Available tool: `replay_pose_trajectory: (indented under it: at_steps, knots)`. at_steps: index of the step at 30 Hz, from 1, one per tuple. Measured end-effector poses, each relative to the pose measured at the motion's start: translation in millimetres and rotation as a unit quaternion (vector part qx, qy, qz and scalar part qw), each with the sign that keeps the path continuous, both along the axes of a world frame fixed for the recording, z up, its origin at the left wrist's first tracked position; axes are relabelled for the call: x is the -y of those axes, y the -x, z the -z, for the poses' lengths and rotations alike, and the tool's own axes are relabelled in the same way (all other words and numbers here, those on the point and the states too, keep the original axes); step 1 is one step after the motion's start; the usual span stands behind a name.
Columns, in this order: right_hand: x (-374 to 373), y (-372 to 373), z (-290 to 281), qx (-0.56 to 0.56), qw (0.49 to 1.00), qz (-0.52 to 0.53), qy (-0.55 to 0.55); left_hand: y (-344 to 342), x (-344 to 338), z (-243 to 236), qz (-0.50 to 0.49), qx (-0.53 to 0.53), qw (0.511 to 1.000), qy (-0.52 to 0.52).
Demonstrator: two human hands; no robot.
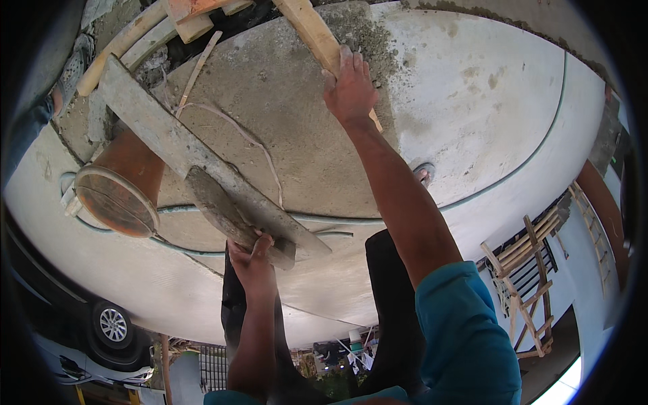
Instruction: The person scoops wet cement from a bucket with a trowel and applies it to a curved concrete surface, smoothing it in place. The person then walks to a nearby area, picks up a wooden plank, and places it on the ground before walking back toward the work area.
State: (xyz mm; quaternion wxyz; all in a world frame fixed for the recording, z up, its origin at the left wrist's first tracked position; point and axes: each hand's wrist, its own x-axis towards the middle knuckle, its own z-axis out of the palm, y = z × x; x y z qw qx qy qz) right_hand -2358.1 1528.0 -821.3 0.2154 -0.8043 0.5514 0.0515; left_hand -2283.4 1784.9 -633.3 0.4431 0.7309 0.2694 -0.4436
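Note:
My left hand (253,262) is closed round the near end of a cement-crusted hand float (210,199). The float slants away to the left, over a long grey plank (158,131) smeared with cement. Whether the float touches the plank, I cannot tell. Farther off, my right arm is stretched out and my right hand (351,88) is wrapped over a length of wooden lumber (307,27). That wood runs from the top edge down past my hand, its lower tip showing beside my wrist. Under it lies a rough strip of grey mortar (368,44) along the concrete.
A tilted rust-brown bucket (121,182) lies left of the plank. A green hose (337,219) crosses the concrete floor (466,115), with a pale cord (246,131) nearby. Wood pieces (125,44) and another person's shoe (75,67) are at the upper left. A parked car (94,317) stands lower left.

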Motion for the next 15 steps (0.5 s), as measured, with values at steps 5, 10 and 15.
replay_pose_trajectory:
  at_steps: [5, 10, 15]
  knots:
    - [-41.3, 33.7, -23.2, 0.005, 0.998, -0.058, 0.01, -2.5, 11.3, -4.3, -0.032, -0.007, 0.999, 0.009]
    - [-90.3, 159.5, -36.0, -0.099, 0.977, -0.186, -0.039, -1.0, 5.1, -1.8, -0.031, -0.023, 0.999, 0.002]
    - [-58.9, 173.6, -12.1, -0.054, 0.976, -0.207, 0.045, 5.5, 11.9, 1.6, -0.009, -0.008, 1.0, 0.013]
